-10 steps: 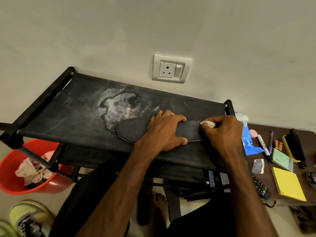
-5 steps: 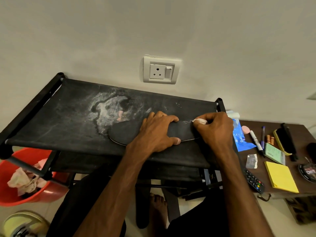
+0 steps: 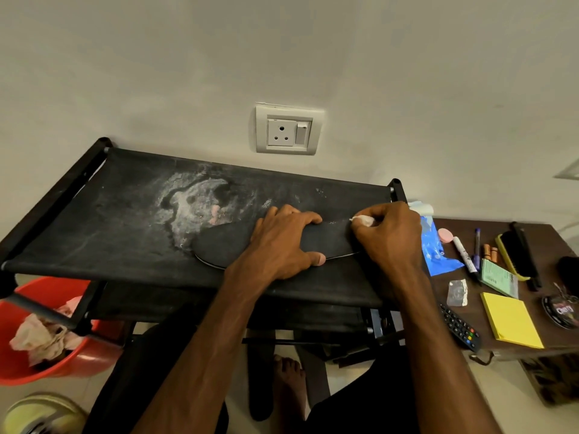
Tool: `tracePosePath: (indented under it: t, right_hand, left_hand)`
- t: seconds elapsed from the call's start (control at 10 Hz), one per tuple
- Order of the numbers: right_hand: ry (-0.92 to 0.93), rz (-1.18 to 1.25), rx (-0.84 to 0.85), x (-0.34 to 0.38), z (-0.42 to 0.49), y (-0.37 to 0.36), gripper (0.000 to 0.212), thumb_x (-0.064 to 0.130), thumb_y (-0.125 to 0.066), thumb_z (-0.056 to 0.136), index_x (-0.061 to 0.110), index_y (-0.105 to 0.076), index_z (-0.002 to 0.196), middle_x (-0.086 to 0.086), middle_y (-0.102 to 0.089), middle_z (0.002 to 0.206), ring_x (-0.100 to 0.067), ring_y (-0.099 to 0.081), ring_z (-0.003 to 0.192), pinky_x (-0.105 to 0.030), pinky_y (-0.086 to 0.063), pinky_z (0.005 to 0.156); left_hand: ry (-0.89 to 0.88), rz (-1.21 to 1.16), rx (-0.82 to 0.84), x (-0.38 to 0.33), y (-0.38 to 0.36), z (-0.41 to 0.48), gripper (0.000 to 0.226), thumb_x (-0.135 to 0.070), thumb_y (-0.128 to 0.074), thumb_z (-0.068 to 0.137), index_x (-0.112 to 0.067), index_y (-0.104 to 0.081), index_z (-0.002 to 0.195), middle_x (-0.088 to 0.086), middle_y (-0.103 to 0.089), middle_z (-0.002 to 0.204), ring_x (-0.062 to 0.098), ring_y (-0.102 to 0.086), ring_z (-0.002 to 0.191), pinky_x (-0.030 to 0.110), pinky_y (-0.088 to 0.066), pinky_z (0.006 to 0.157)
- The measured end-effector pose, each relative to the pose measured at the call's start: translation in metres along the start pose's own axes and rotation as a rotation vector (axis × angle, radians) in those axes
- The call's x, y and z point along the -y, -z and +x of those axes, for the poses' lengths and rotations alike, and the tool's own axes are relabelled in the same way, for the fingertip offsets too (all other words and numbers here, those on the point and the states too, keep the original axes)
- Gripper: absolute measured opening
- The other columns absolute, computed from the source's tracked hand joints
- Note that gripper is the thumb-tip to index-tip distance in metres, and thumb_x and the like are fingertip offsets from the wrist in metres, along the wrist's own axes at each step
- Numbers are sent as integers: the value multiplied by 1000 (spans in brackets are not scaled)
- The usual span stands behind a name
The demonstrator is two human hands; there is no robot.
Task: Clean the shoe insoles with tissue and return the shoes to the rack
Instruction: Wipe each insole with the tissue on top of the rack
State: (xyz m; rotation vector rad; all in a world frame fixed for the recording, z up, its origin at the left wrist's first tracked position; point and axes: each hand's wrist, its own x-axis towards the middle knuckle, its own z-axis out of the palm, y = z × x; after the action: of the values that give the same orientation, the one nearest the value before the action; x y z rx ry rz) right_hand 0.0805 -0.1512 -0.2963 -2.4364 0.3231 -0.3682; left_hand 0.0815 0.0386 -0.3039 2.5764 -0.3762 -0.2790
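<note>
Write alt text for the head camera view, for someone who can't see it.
A person's left hand holds a dark insole down on a black fabric rack shelf while the right hand pinches a small wad of tissue against it. A red bucket of crumpled tissues sits lower left.

View panned right; rack (image 3: 125, 230) now sits further left in frame
</note>
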Motion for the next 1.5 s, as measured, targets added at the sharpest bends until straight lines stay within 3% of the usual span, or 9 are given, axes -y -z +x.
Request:
tracePosePath:
  t: [0.2, 0.4, 0.6, 0.9, 1.1, 1.2, 1.3, 1.4, 1.5]
  right_hand:
    - [48, 23, 97, 7, 0, -11, 13, 27, -70, 80, 23, -81, 83, 8, -74, 73, -10, -70, 71, -41, -63, 73]
    - [-35, -11, -11, 2, 6, -7, 16, 26, -68, 80, 21, -81, 86, 2, -76, 78, -19, -71, 77, -44, -62, 78]
    - [173, -42, 182, 20, -5, -24, 10, 20, -73, 85, 20, -81, 90, 3, -76, 81, -13, -71, 73, -41, -63, 72]
    - [-32, -22, 28, -1, 7, -1, 12, 27, -70, 81, 23, -81, 84, 4, -76, 78, -17, -71, 77, -44, -62, 77]
    - [174, -20, 187, 18, -7, -18, 12, 23, -72, 82, 22, -82, 88, 7, -76, 78, -8, -70, 70, -39, -63, 69]
    - [119, 23, 154, 14, 2, -16, 11, 26, -73, 80, 24, -83, 86, 9, -76, 76, -6, -71, 71, -39, -64, 71]
    - [24, 34, 81, 4, 12, -4, 12, 26, -71, 81, 25, -83, 83, 12, -75, 74, -5, -69, 71, -35, -63, 76]
    - [-21, 52, 82, -5, 12, 9, 9, 26, -74, 85, 23, -82, 84, 19, -70, 70, 10, -65, 71, -9, -54, 63]
    - [-34, 31, 91, -10, 11, 18, 7, 26, -75, 87, 23, -82, 84, 16, -70, 70, 4, -65, 66, -12, -54, 63]
  left_hand:
    - [-2, -1, 5, -1, 0, 0, 74, -55, -74, 82, -40, -42, 148, -2, -39, 150, 23, -31, 138, 42, -27, 114]
    - [7, 5, -1, -1, 0, -1, 74, -55, -74, 82, -41, -42, 147, -3, -39, 149, 23, -31, 138, 41, -26, 114]
    - [10, 19, 14, -2, -1, 1, 77, -54, -75, 81, -40, -40, 149, -1, -39, 150, 26, -30, 139, 44, -27, 114]
    - [-3, -13, -5, 0, -1, 0, 73, -54, -75, 81, -41, -44, 145, -4, -41, 148, 23, -33, 137, 42, -28, 114]
    - [-7, -1, -18, 0, -2, 1, 75, -54, -77, 80, -37, -44, 145, -1, -42, 147, 24, -33, 136, 43, -29, 112]
    - [-8, -12, -31, 2, -2, 0, 73, -54, -76, 80, -39, -45, 144, -3, -42, 147, 22, -33, 135, 42, -29, 113]
    - [-5, -27, -34, 5, -1, -1, 72, -54, -77, 80, -40, -46, 143, -4, -43, 146, 21, -34, 135, 42, -29, 115]
    - [-9, -26, -28, 3, 0, 0, 73, -54, -78, 79, -39, -47, 143, -4, -45, 145, 22, -36, 134, 45, -30, 115]
    - [-23, -18, -56, 2, -3, 3, 75, -57, -80, 75, -39, -50, 141, -3, -49, 143, 23, -40, 133, 46, -33, 114]
